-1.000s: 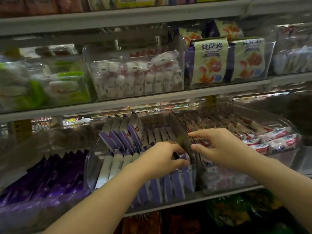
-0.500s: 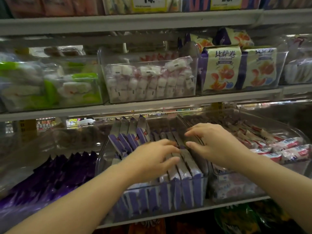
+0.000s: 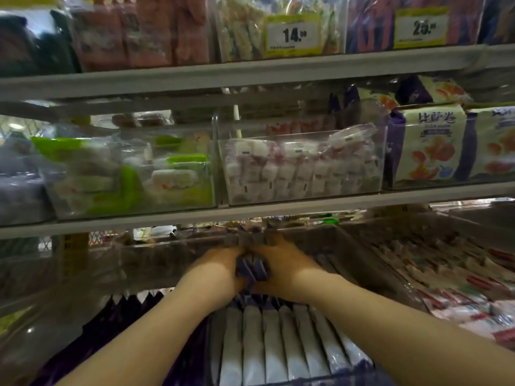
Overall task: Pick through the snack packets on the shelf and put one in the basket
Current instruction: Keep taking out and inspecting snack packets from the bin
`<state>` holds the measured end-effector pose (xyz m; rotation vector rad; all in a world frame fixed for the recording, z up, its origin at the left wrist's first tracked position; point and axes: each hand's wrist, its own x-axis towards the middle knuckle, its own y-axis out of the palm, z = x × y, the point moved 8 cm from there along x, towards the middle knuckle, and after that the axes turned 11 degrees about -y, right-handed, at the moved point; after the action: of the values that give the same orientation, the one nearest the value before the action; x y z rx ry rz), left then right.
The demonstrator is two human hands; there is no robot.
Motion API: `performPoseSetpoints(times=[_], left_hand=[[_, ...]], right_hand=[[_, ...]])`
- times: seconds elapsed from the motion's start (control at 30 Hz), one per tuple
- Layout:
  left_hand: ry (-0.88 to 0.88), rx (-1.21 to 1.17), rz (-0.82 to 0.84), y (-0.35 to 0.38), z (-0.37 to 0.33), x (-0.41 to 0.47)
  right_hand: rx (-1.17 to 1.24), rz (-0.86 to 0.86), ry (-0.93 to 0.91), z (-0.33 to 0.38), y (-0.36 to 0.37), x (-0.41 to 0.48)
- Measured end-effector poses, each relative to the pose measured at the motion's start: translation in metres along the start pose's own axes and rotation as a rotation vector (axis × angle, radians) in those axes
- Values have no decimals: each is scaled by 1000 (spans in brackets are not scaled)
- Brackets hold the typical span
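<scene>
Purple-and-white snack packets (image 3: 278,344) stand in a row inside a clear bin (image 3: 359,263) on the lower shelf. Deep in that bin, under the shelf above, my left hand (image 3: 214,274) and my right hand (image 3: 287,268) press from both sides on a small bunch of upright purple packets (image 3: 253,267). Both sets of fingers curl around the bunch, and motion blur hides the fingertips. No basket is in view.
A bin of dark purple bags (image 3: 111,324) sits left, a bin of red-and-white packets (image 3: 457,285) right. The shelf above (image 3: 278,208) holds clear bins of green, pink-white and cream snacks. Price tags (image 3: 292,34) hang on the top shelf.
Both hands have reached deeper toward the back of the bin and closed together on a bunch of purple packets. The view has tilted upward and moved closer to the shelves.
</scene>
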<state>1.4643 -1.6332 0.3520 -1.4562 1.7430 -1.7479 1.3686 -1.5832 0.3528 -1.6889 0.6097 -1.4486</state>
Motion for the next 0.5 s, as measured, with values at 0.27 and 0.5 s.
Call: performPoseSetpoints(times=[0.27,0.5], left_hand=[[28,125,-11,3,-27,17],[41,138,-94,11,-46,14]], right_hand=[[46,-124,-19,-13,-22,-1],[123,-155,6,-31,-37,-11]])
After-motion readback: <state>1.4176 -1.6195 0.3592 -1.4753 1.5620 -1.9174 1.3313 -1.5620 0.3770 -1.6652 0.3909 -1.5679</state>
